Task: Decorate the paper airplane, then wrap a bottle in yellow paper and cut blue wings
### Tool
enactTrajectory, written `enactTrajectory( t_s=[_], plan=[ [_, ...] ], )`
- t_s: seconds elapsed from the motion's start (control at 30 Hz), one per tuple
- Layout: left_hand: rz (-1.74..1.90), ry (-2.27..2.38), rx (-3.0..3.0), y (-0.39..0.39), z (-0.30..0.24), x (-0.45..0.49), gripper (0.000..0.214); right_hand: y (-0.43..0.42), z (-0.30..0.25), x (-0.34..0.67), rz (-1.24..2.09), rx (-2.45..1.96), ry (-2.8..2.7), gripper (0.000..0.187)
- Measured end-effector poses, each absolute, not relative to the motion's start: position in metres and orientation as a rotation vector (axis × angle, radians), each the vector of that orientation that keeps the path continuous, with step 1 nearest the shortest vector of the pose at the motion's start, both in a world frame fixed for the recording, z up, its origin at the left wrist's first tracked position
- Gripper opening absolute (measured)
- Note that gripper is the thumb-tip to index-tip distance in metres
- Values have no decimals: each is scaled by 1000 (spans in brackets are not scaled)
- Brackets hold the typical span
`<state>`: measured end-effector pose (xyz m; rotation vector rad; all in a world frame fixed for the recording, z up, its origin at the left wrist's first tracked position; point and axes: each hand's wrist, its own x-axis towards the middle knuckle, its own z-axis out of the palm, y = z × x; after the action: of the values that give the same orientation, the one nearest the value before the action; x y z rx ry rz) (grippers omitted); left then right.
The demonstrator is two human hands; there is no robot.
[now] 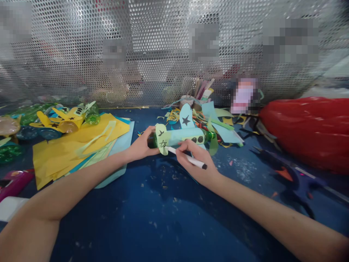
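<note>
My left hand (149, 142) is wrapped round the base end of a green plastic bottle covered in light blue paper, a toy plane (174, 137) lying on its side. Paper fins stick out from it, one bearing a filled black star. On the pale green tail piece (163, 140) there is a dark star and, below it, a star in outline. Pinched in my right hand (195, 160) is a white marker (188, 157) with a black end, its tip at the outlined star. Black ovals on a green strip run along the body.
Yellow and blue paper sheets (81, 145) lie at left, beside a yellow paper plane (65, 118) and green bottles. Paper scraps and a cup of sticks (188, 102) stand behind. A blue glue gun (302, 178) and a red bag (308, 131) lie at right. Perforated metal (158, 43) closes off the back.
</note>
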<state>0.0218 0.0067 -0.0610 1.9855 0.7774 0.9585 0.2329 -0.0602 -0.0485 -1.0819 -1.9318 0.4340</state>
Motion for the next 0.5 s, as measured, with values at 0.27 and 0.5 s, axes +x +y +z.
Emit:
enactTrajectory(
  t_s=[0.27, 0.5],
  plan=[
    [982, 758, 1981, 8, -63, 22, 59, -58, -52, 230, 499, -1017, -1949, 15],
    [976, 759, 1984, 6, -61, 22, 59, -57, -51, 228, 512, -991, -1940, 13]
  ],
)
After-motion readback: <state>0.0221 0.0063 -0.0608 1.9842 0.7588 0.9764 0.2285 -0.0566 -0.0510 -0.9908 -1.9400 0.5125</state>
